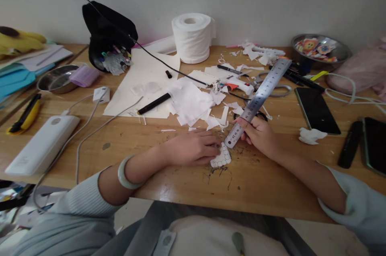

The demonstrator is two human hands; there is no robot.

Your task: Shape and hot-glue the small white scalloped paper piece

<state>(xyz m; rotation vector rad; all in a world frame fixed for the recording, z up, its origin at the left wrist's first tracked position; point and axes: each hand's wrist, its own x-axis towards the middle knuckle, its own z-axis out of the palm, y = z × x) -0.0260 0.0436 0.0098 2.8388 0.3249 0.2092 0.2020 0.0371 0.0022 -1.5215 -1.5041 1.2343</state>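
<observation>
A steel ruler (261,97) is gripped near its lower end by my right hand (258,134), thumb on top. It slants up and away to the right, its lower end at a small white paper cutout (221,160) with drawn rounded outlines. My left hand (194,147) rests on the table against the cutout's left side, fingers bent and fingertips on or beside it. What lies under those fingertips is hidden. Dark marks and scraps surround the cutout on the wood. Just beyond my right hand, the black handles of scissors (263,116) show partly.
Paper scraps (191,101), a glue gun (239,85) and a black marker (154,103) lie behind my hands. A toilet roll (191,38) stands by the wall. A white power bank (42,144) with cables is at left; a phone (317,110) and crumpled tissue (312,135) are at right.
</observation>
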